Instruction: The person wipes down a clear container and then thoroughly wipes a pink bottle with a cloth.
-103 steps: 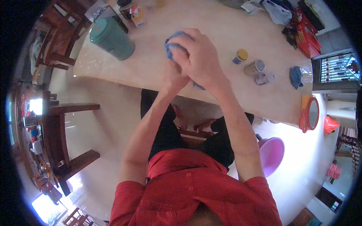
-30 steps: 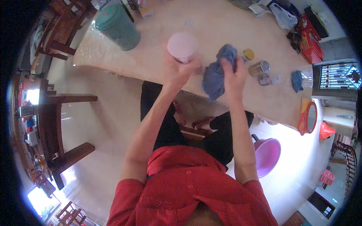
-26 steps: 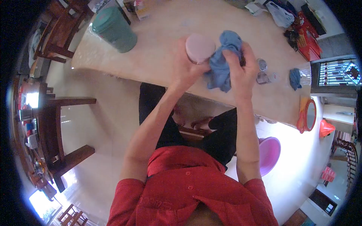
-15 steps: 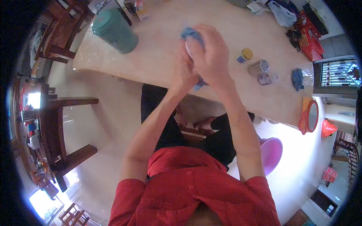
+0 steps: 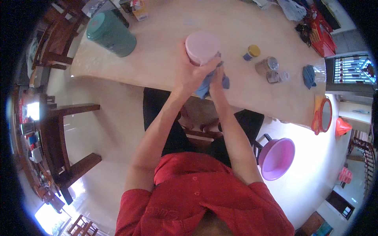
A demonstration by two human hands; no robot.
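Observation:
A jar with a round pink lid (image 5: 202, 48) is held over the table's near edge, its lid facing up and away from me. My left hand (image 5: 189, 75) is wrapped round its near left side. Against the jar's lower right side, my right hand (image 5: 216, 78) grips a blue cloth (image 5: 204, 87), which hangs down between the two hands. Most of the jar's body is hidden by my hands and the cloth. To the right stand a small yellow-lidded jar (image 5: 251, 52) and two clear containers, one a silver-lidded jar (image 5: 267, 65).
On the table (image 5: 157, 43) stands a large green canister (image 5: 112, 34) at the left. A crumpled dark blue cloth (image 5: 309, 76) and an orange-framed mirror (image 5: 326, 115) lie toward the right end. A pink basin (image 5: 277, 159) is below the table at right, and a wooden chair (image 5: 53, 137) at left.
The jar's pink lid has come into view as my right hand moved from over its top down to its lower right side with the blue cloth. The view has shifted slightly.

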